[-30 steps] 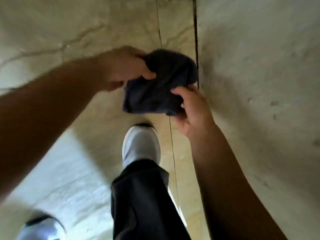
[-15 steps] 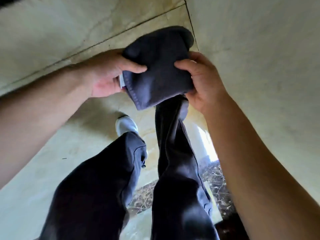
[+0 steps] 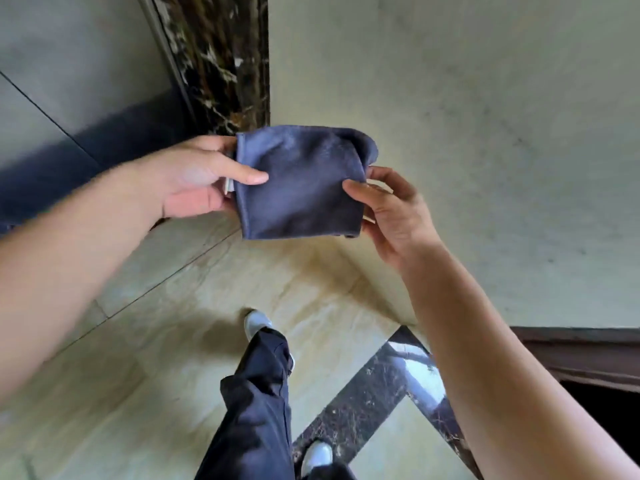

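A folded dark blue-grey cloth (image 3: 301, 183) hangs in the air in front of me, at chest height, between both hands. My left hand (image 3: 197, 178) pinches its left edge, thumb on the front face and fingers behind. My right hand (image 3: 389, 211) pinches the right edge with the thumb on the front. A small white tag shows at the cloth's left edge by my left thumb.
A dark marble door frame (image 3: 221, 60) rises ahead at the left, next to a beige wall (image 3: 467, 133) on the right. Below is a beige tiled floor (image 3: 156, 341) with a dark marble strip (image 3: 363, 403). My legs in dark trousers and white shoes (image 3: 256, 322) stand below.
Both hands have kept hold of the cloth while I walked and turned. The cloth is now spread flatter between them, and a dark door frame and floor strip have come into view.
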The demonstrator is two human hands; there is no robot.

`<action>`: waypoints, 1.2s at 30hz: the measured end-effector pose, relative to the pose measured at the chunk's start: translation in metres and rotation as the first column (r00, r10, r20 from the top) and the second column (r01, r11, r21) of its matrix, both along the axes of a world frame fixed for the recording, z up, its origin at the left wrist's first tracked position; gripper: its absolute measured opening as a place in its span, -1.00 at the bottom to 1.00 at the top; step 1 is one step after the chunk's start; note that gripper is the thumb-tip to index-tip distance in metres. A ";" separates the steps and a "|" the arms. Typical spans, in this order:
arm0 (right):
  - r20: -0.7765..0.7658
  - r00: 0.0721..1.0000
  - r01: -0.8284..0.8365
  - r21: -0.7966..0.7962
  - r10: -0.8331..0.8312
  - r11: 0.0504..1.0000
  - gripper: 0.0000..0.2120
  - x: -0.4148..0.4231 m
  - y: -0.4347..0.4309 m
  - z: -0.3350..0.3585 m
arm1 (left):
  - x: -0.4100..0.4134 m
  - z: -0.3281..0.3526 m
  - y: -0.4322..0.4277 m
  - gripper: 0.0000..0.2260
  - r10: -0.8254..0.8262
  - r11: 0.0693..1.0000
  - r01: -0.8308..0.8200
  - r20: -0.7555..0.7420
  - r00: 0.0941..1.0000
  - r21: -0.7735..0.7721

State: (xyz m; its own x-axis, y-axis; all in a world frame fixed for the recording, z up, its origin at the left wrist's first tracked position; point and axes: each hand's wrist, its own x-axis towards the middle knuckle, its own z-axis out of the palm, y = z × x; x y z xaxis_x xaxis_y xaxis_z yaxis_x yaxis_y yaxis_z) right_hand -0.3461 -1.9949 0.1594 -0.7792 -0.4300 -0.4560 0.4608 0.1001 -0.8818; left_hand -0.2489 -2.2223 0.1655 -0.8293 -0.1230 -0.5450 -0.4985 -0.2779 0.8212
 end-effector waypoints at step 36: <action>-0.203 -0.033 0.997 -0.081 -0.979 -0.017 -0.73 0.741 0.778 0.197 | 0.417 0.216 0.895 -0.51 -0.998 -0.041 0.999 -0.042 -0.042 -0.025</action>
State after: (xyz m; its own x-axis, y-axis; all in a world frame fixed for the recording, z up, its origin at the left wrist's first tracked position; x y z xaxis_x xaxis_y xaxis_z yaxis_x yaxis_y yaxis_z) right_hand 0.3950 -1.2174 0.3563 -0.4375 0.8632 -0.2520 0.0181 -0.2718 -0.9622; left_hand 0.1686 -1.3277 0.3811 -0.1008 0.8562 -0.5068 -0.2373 0.4740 0.8480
